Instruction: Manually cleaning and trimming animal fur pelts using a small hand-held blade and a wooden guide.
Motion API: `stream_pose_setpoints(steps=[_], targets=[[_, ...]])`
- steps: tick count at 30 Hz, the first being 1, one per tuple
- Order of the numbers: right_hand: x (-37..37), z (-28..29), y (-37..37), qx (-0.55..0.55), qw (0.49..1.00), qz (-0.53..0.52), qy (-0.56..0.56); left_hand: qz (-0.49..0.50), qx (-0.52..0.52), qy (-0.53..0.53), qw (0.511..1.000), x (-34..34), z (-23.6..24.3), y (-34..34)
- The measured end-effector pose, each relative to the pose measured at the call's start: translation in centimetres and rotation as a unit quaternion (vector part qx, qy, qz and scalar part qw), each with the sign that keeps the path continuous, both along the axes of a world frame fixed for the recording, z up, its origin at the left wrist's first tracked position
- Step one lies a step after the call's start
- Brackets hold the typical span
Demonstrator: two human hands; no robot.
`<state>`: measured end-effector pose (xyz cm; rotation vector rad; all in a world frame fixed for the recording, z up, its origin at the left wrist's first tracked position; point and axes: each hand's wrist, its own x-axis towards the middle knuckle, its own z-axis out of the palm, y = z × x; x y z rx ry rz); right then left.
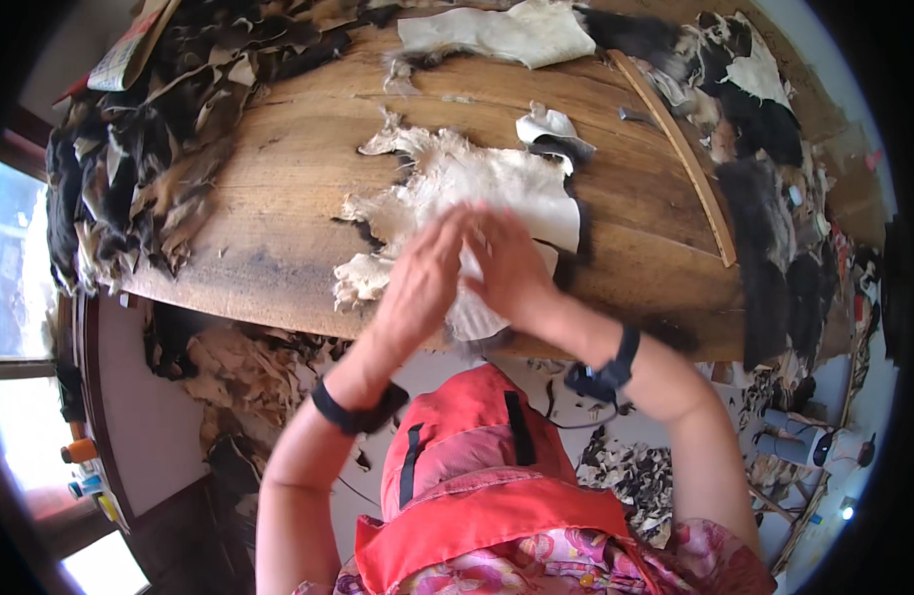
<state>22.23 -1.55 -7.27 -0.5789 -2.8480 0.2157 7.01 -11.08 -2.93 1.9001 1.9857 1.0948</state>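
A pale hide piece with ragged furry edges lies skin side up in the middle of a wooden table. My left hand and my right hand press flat on its near part, fingers together, close to the table's front edge. Both wrists wear black bands. A small whitish flap of the hide hangs over the edge below my hands. A dark fur border shows at the hide's far right side.
Heaps of dark and tan fur scraps cover the table's left end. More black fur pieces lie at the right, beside a long wooden ruler. Another pale hide lies at the far edge. Scraps litter the floor.
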Motion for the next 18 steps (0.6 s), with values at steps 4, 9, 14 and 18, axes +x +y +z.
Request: stream_pose_setpoints(steps=[4, 9, 14, 18], targets=[[4.3, 2.8, -1.8, -0.034, 0.999, -0.003, 0.017, -0.004, -0.071, 0.209, 0.975, -3.3, -3.0, 1.6], [10.4, 3.1, 0.3, -0.090, 0.994, -0.040, 0.040, 0.067, -0.105, 0.170, 0.978, -5.1, -2.6, 2.0], [11.6, 4.9, 3.0, -0.007, 0.993, -0.061, 0.099, -0.114, -0.149, 0.144, 0.972, -6.2, 0.8, -4.6], [9.9, 1.5, 7.3, 0.030, 0.991, 0.012, 0.134, -0.112, -0.089, 0.207, 0.968, -5.3, -0.2, -5.3]])
